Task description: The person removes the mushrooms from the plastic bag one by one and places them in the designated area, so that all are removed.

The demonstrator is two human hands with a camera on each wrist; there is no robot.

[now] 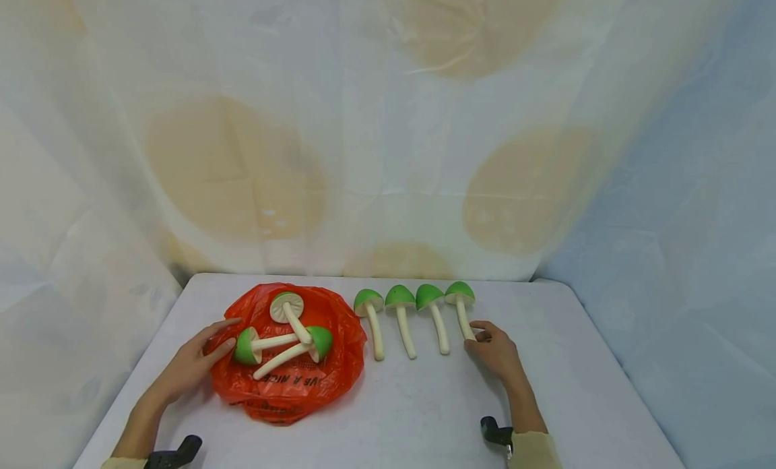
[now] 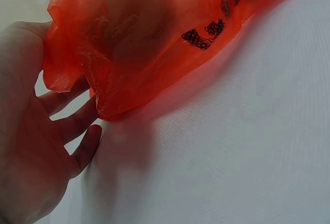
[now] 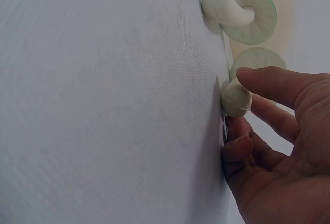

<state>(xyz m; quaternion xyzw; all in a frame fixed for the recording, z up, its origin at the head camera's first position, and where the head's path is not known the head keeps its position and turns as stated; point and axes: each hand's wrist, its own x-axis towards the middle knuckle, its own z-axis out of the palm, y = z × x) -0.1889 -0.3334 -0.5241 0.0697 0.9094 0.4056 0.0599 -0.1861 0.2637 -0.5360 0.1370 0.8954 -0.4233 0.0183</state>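
A red plastic bag (image 1: 347,351) lies spread on the left of the table, with black lettering on it. Three toy mushrooms with green caps and cream stems rest on it, one (image 1: 286,308) towards the back and a crossed pair nearer the front. My left hand (image 1: 192,361) touches the bag's left edge, fingers loosely spread; its thumb is hidden in the left wrist view. Several like mushrooms (image 1: 403,324) stretch in a row right of the bag, caps away from me. At the row's right end, my right hand (image 1: 496,351) pinches the stem of the last mushroom (image 1: 463,317) between thumb and fingers.
The white table (image 1: 424,415) ends at a back edge close behind the mushroom caps. Pale sheeting (image 1: 388,152) with tan round patches hangs behind it, and more sheeting (image 1: 685,253) stands along both sides. Black wrist mounts (image 1: 496,431) sit on my forearms.
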